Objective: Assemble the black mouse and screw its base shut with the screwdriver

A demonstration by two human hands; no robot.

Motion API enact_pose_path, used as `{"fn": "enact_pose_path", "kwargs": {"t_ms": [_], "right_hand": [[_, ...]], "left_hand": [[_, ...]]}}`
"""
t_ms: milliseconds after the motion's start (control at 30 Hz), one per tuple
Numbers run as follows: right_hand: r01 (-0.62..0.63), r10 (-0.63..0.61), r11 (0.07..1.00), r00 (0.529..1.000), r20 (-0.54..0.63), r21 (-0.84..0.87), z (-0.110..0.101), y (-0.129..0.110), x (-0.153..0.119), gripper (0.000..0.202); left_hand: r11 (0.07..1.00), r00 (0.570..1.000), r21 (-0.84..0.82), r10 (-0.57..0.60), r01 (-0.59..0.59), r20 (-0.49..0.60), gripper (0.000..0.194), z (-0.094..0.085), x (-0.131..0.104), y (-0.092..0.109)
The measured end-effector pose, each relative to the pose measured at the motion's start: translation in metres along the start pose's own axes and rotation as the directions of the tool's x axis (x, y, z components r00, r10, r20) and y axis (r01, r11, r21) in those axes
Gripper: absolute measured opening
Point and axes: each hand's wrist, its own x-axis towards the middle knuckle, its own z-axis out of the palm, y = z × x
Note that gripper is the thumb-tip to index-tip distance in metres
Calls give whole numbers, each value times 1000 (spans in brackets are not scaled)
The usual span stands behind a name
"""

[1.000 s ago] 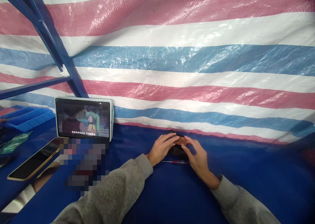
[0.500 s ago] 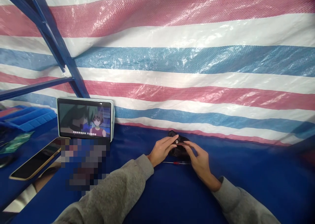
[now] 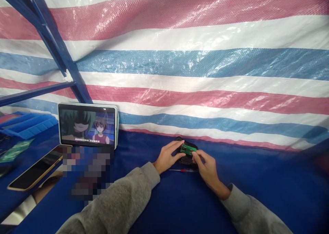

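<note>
One board (image 3: 189, 149), pinched by left hand (image 3: 168, 157) and right hand (image 3: 207, 164) near far bench edge (image 3: 144, 138), is seemingly inspected; steadiness needed next.

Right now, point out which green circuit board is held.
The board between the left hand and right hand; the other board lies near the phone.

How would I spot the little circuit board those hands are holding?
Start at the striped plastic sheet, then drop to the blue table. Near its far edge, the left hand and right hand hold the circuit board. It is bright green, unlike the black casing showing behind it and the screwdriver nearer the wearer.
</note>
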Motion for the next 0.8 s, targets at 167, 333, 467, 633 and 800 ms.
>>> {"fn": "enact_pose_path", "kwargs": {"t_ms": [167,333,467,633,800], "right_hand": [[-10,10,1000,1000,9,30,0,0,0,27],[-34,37,995,999,-32,89,1,-2,0,41],[3,-1,998,999,-34,61,3,-1,-2,46],[3,-1,999,998,-55,37,4,2,-3,43],[-4,6,1000,996,-84,24,3,4,-1,39]], "left_hand": [[1000,1000,20,-12,12,13,44,-1,0,1],[997,997,39,-70,71,-42,40,0,0,2],[994,992,35,-103,105,-66,38,1,-1,2],[996,995,18,-87,88,-50,41,0,-1,2],[998,998,12,-54,54,-10,46,-2,-1,2]]}}
